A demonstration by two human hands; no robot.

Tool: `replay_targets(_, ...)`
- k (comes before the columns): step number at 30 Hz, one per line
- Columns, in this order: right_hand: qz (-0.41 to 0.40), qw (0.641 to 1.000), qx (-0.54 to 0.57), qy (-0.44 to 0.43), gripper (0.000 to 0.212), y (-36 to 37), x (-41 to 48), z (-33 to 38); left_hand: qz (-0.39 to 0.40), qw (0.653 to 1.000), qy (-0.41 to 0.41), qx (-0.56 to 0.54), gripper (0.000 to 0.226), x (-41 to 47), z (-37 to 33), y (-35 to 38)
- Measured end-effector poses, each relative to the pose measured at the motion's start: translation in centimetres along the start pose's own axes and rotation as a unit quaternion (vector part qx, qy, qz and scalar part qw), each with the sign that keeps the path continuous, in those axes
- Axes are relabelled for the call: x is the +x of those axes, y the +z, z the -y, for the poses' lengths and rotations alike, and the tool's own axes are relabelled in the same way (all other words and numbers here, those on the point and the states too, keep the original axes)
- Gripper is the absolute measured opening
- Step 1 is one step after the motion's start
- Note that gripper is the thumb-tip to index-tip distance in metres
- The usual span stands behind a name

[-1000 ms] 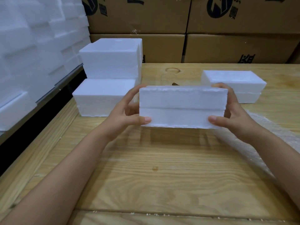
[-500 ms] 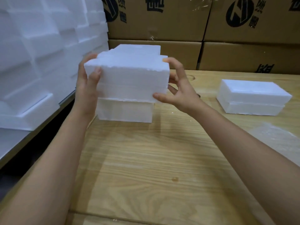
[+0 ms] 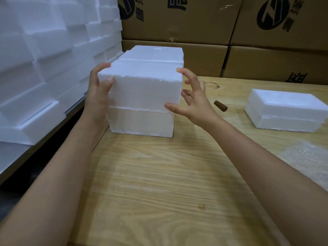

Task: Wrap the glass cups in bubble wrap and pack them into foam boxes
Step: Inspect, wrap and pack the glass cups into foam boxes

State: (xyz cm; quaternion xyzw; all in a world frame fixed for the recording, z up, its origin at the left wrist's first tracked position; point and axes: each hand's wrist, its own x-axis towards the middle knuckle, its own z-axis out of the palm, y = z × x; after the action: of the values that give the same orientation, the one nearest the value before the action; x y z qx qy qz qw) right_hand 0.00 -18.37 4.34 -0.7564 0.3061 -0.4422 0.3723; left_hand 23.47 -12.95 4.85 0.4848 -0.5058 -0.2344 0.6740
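While the upper foam box (image 3: 145,87) rests on a lower foam box (image 3: 142,121), the left grip (image 3: 98,91) clasps its left end. The right grip (image 3: 195,105), splayed loose, touches its right end with fingertips only.

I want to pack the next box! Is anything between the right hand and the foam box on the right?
Yes: a small brown roll lies on the table between the right hand and that foam box. Nothing else shows there.
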Motion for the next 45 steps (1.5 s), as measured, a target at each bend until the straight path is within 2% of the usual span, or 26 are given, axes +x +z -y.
replay_targets(5, 0.006, 1.000, 0.002, 0.011, 0.082, 0.2, -0.2, 0.1, 0.001, 0.999, 0.034, 0.012, 0.032, 0.1, 0.3, -0.1)
replay_targets(9, -0.011, 1.000, -0.018, 0.009, 0.094, 0.7, -0.4, -0.3, 0.004, 0.999, 0.042, 0.019, 0.055, 0.1, 0.8, -0.5)
replay_targets(11, -0.013, 0.999, -0.045, 0.002, 0.109, 0.4, -0.7, -0.7, -0.048, 0.993, 0.097, 0.037, 0.071, -0.3, 1.0, -0.1)
replay_targets(13, -0.020, 0.998, -0.061, 0.002, 0.116, -0.3, -1.3, -1.1, -0.149, 0.959, 0.209, 0.123, 0.068, -0.6, 1.1, 0.6)
replay_targets(15, -0.077, 0.995, -0.068, 0.005, 0.102, -1.5, -1.9, -1.7, -0.225, 0.897, 0.324, 0.201, 0.057, -0.9, 0.6, 1.7)
replay_targets(16, -0.128, 0.989, -0.071, 0.009, 0.090, -2.2, -2.2, -2.3, -0.225, 0.875, 0.368, 0.221, 0.051, -1.3, 0.3, 2.6)
replay_targets(17, -0.189, 0.979, -0.076, 0.021, 0.078, -3.1, -2.3, -3.0, -0.202, 0.864, 0.401, 0.228, 0.045, -2.1, 0.1, 4.0)
replay_targets(19, -0.293, 0.947, -0.103, 0.088, 0.059, -4.9, -2.5, -4.6, -0.095, 0.864, 0.441, 0.224, 0.036, -4.6, -0.1, 7.6)
replay_targets(21, -0.313, 0.920, -0.139, 0.193, 0.055, -6.4, -2.8, -6.3, 0.029, 0.860, 0.457, 0.223, 0.032, -7.8, 0.3, 11.1)
replay_targets(23, -0.280, 0.908, -0.171, 0.261, 0.057, -7.4, -2.9, -7.7, 0.130, 0.855, 0.444, 0.234, 0.028, -10.0, 1.1, 13.3)
replay_targets(25, -0.266, 0.909, -0.167, 0.273, 0.055, -8.0, -2.6, -8.3, 0.184, 0.853, 0.414, 0.259, 0.019, -10.5, 1.9, 14.0)
replay_targets(30, -0.275, 0.907, -0.123, 0.295, 0.027, -8.4, -1.2, -8.7, 0.193, 0.876, 0.341, 0.281, 0.019, -10.1, 2.5, 13.7)
replay_targets(36, -0.322, 0.901, -0.069, 0.284, 0.019, -8.9, -1.9, -8.7, 0.195, 0.882, 0.308, 0.300, 0.016, -10.2, 2.8, 13.9)
replay_targets(38, -0.323, 0.905, -0.051, 0.272, 0.014, -9.2, -2.8, -8.3, 0.204, 0.896, 0.251, 0.303, 0.030, -10.0, 2.9, 14.1)
replay_targets(41, -0.316, 0.921, -0.013, 0.227, 0.010, -9.3, -4.8, -7.0, 0.237, 0.915, 0.129, 0.300, 0.069, -9.5, 3.3, 14.5)
replay_targets(45, -0.301, 0.937, 0.029, 0.174, 0.013, -8.3, -7.7, -5.4, 0.201, 0.963, -0.029, 0.177, 0.109, -9.5, 3.1, 15.9)
